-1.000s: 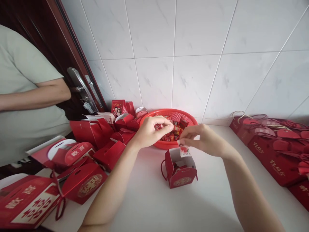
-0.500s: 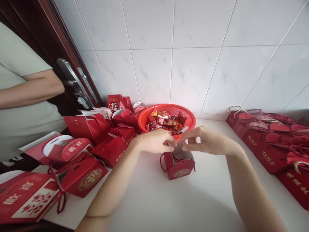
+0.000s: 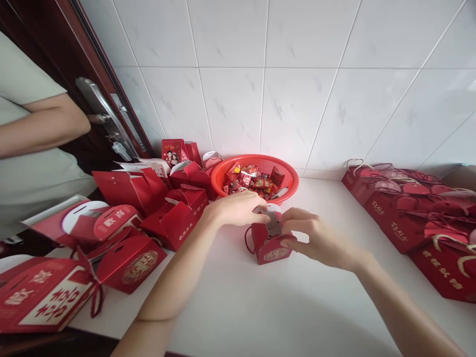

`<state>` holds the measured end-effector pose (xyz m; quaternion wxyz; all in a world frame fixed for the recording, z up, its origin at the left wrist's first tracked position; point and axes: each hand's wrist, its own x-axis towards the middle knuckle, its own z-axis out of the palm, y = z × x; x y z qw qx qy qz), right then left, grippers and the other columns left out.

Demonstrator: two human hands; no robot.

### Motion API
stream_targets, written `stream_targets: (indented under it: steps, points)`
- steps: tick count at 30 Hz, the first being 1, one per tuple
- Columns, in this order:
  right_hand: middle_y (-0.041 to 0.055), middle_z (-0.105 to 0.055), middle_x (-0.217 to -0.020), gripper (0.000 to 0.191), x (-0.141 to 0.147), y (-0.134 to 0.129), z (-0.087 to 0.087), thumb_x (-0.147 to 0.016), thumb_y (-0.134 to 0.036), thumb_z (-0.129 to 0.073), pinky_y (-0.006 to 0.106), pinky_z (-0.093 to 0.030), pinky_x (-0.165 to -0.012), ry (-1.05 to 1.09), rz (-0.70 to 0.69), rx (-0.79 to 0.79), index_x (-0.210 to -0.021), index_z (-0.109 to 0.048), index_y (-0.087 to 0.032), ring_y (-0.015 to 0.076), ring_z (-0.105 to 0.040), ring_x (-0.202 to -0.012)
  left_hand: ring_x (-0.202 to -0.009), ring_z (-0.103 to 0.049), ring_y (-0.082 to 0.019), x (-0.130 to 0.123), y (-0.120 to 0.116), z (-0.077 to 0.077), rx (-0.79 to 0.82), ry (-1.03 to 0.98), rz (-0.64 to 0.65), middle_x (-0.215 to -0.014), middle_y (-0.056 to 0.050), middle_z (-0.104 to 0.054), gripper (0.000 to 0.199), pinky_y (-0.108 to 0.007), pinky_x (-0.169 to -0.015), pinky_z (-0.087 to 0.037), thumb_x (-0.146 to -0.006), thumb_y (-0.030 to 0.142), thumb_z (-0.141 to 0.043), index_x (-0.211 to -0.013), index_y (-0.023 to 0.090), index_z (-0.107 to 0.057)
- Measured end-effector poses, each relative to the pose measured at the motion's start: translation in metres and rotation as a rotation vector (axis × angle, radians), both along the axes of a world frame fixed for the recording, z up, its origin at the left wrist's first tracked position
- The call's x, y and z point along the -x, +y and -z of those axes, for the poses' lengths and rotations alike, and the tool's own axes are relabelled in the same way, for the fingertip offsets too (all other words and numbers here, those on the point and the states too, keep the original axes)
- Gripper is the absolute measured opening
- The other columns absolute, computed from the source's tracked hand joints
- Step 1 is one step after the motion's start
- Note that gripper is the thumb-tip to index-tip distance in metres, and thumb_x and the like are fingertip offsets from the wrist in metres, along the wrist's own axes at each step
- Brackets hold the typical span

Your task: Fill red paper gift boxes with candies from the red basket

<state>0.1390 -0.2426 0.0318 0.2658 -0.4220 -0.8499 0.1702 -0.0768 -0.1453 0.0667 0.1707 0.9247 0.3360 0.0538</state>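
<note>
Your left hand [image 3: 240,208] and right hand [image 3: 310,235] curl at the open red box [image 3: 275,254] toward the table [image 3: 238,302]'s back edge, whether gripping I cannot tell, and uneven pressure could crease or tip it.

Reads as a home from where I stand: veined wall tiles [image 3: 230,34], dark wood-look door [image 3: 44,37], keys [image 3: 120,149] hanging below its lever handle [image 3: 98,118].

Head-worn view, facing forward and down, near the tabletop [image 3: 238,302]
</note>
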Motion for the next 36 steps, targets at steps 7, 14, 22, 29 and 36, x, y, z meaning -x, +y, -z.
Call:
stream_targets:
  steps: [7, 14, 22, 29, 36]
  points:
    - [0.0054, -0.067, -0.083, 0.012, 0.012, -0.015, 0.030, -0.098, -0.023, -0.054, 0.032, -0.048, -0.064, 0.018, 0.036, -0.019, -0.089, -0.062, -0.022, 0.0182, -0.059, -0.071, -0.094, -0.068, -0.026, -0.026, -0.022, 0.007, -0.145, 0.193, -0.138, -0.109, -0.009, -0.068, 0.028, -0.029, -0.070, -0.046, -0.089, 0.045, -0.067, -0.106, 0.022, -0.069]
    - [0.0086, -0.070, -0.098, 0.011, 0.003, -0.021, 0.053, -0.098, -0.027, -0.057, 0.034, -0.055, -0.070, 0.256, 0.168, -0.131, -0.091, -0.065, -0.023, 0.0203, -0.065, -0.082, -0.096, -0.071, -0.030, -0.050, -0.037, 0.014, -0.225, 0.235, -0.205, -0.108, -0.013, -0.067, 0.033, -0.034, -0.078, -0.052, -0.087, 0.037, -0.073, -0.110, 0.015, -0.067]
    - [0.0087, -0.069, -0.113, 0.018, -0.009, -0.017, 0.072, -0.092, -0.041, -0.065, 0.039, -0.056, -0.085, 0.455, 0.421, -0.075, -0.087, -0.068, -0.024, 0.0250, -0.067, -0.102, -0.081, -0.071, -0.026, -0.056, -0.039, 0.018, -0.178, 0.146, -0.187, -0.085, -0.009, -0.070, 0.015, -0.030, -0.063, -0.045, -0.091, 0.030, -0.065, -0.086, 0.016, -0.068]
    - [0.0108, -0.068, -0.113, 0.046, -0.019, -0.006, 0.082, -0.077, -0.062, -0.073, 0.044, -0.057, -0.084, 0.644, 0.544, 0.232, -0.098, -0.066, -0.022, 0.0282, -0.067, -0.099, -0.067, -0.065, -0.021, -0.046, -0.024, 0.016, -0.023, 0.052, -0.086, -0.066, -0.004, -0.066, 0.039, -0.030, -0.056, -0.033, -0.099, 0.038, -0.045, -0.069, 0.020, -0.064]
    - [0.0111, -0.070, -0.119, 0.054, -0.032, 0.006, 0.090, -0.084, -0.064, -0.061, 0.043, -0.051, -0.094, 0.762, 0.535, 0.532, -0.116, -0.067, -0.021, 0.0283, -0.066, -0.108, -0.105, -0.066, -0.027, -0.045, -0.026, 0.018, -0.061, 0.120, -0.097, -0.107, -0.009, -0.071, 0.026, -0.029, -0.077, -0.045, -0.087, 0.041, -0.068, -0.101, 0.021, -0.075]
